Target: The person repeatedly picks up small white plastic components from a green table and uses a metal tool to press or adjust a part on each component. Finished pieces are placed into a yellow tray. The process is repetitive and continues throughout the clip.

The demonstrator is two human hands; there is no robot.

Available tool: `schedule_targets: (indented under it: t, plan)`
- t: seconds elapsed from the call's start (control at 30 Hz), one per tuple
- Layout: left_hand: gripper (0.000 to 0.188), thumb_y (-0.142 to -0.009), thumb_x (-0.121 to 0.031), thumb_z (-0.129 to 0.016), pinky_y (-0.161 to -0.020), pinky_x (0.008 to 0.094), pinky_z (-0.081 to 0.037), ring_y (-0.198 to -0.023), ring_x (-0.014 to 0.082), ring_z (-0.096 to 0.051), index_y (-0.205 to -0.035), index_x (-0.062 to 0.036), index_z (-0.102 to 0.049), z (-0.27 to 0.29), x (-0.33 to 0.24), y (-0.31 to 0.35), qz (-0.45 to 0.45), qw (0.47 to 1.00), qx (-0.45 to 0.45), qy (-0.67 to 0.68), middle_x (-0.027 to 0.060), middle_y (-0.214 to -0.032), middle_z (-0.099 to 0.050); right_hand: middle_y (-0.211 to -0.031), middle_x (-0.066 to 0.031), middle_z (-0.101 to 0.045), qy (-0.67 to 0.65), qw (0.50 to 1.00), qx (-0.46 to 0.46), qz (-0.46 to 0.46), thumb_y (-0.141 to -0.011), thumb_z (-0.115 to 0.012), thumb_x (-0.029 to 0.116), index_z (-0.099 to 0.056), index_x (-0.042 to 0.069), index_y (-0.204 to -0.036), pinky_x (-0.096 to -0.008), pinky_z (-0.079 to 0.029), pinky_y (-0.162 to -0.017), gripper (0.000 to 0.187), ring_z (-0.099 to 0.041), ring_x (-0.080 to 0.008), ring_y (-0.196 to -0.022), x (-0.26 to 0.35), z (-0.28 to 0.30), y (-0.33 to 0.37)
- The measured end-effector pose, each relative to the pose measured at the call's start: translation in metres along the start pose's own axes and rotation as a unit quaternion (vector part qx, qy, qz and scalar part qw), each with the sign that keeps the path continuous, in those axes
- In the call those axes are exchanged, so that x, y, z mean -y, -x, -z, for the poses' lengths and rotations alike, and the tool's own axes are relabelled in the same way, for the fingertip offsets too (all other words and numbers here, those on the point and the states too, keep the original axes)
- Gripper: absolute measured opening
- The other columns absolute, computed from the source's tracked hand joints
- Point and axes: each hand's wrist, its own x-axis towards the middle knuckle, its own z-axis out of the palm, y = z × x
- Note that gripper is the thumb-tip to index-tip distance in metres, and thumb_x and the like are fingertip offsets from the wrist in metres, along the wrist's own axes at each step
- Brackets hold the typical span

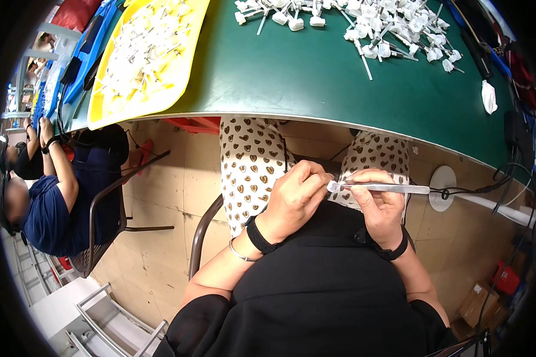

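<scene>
Above my lap, my left hand is closed in a pinch around a small white piece; my fingers hide part of it. Silvery tweezers lie across the fingers of my right hand, which grips them between thumb and fingers. Their tips point left and reach the white piece, and their blunt end sticks out to the right. Whether the tips are squeezed on the piece is too small to tell. Both hands are close together, below the near edge of the table.
A green table spans the top. On it are a yellow tray of small white and metal parts, a heap of similar parts, and a crumpled white scrap. A person in dark blue sits at left. Cables hang at right.
</scene>
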Motion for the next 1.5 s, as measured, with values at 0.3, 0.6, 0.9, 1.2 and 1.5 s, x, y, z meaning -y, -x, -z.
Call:
schedule_targets:
  t: [0.3,0.6,0.9,1.2,1.5]
  plan:
    - [0.021,-0.078,0.009,-0.074,-0.063,0.0339,-0.054,-0.075,0.0254,-0.066,-0.094,-0.0024,-0.067,0.000,0.001,0.001,0.006,1.000,0.001,0.001,0.0109,-0.091,-0.066,-0.103,-0.0102,-0.069,-0.011,0.999,-0.003,-0.030,-0.096,-0.071,0.003,-0.065,-0.004,-0.109,-0.0246,-0.054,-0.070,0.015,-0.065,-0.0103,-0.080,0.000,-0.003,0.002]
    - [0.023,-0.087,-0.001,-0.078,-0.063,0.0269,-0.052,-0.070,0.0115,-0.062,-0.108,0.0014,-0.070,-0.006,0.002,0.007,0.143,0.976,0.008,0.165,0.0067,-0.090,-0.066,-0.103,-0.0092,-0.069,0.002,1.000,-0.012,-0.011,-0.096,-0.071,0.002,-0.065,-0.002,-0.108,-0.0247,-0.053,-0.074,0.014,-0.064,-0.0099,-0.084,-0.001,0.001,0.002]
    - [0.036,-0.087,-0.001,-0.079,-0.068,0.0240,-0.049,-0.075,0.0086,-0.057,-0.122,-0.0019,-0.070,0.018,-0.016,-0.012,0.150,0.977,-0.018,0.152,0.0014,-0.088,-0.063,-0.104,-0.0104,-0.069,-0.013,1.000,-0.016,-0.015,-0.094,-0.071,-0.001,-0.066,-0.002,-0.105,-0.0251,-0.052,-0.075,0.012,-0.063,-0.0107,-0.084,0.001,0.003,0.005]
    - [0.036,-0.091,-0.004,-0.076,-0.074,0.0276,-0.053,-0.088,0.0154,-0.067,-0.126,-0.0028,-0.069,0.180,-0.021,-0.111,0.019,0.948,-0.273,-0.161,0.0154,-0.117,-0.067,-0.101,-0.0106,-0.069,-0.005,1.000,-0.012,0.019,-0.093,-0.072,-0.001,-0.066,-0.001,-0.103,-0.0259,-0.052,-0.072,0.012,-0.064,-0.0123,-0.082,0.004,0.005,0.009]
    - [0.032,-0.089,-0.013,-0.077,-0.085,0.0371,-0.053,-0.098,0.0256,-0.069,-0.120,-0.0088,-0.071,0.122,-0.021,-0.160,-0.091,0.961,-0.052,-0.255,0.0089,-0.109,-0.071,-0.097,-0.0111,-0.069,0.029,0.999,-0.001,0.044,-0.092,-0.074,-0.001,-0.066,-0.001,-0.101,-0.0271,-0.053,-0.072,0.012,-0.065,-0.0144,-0.081,0.007,0.009,0.007]
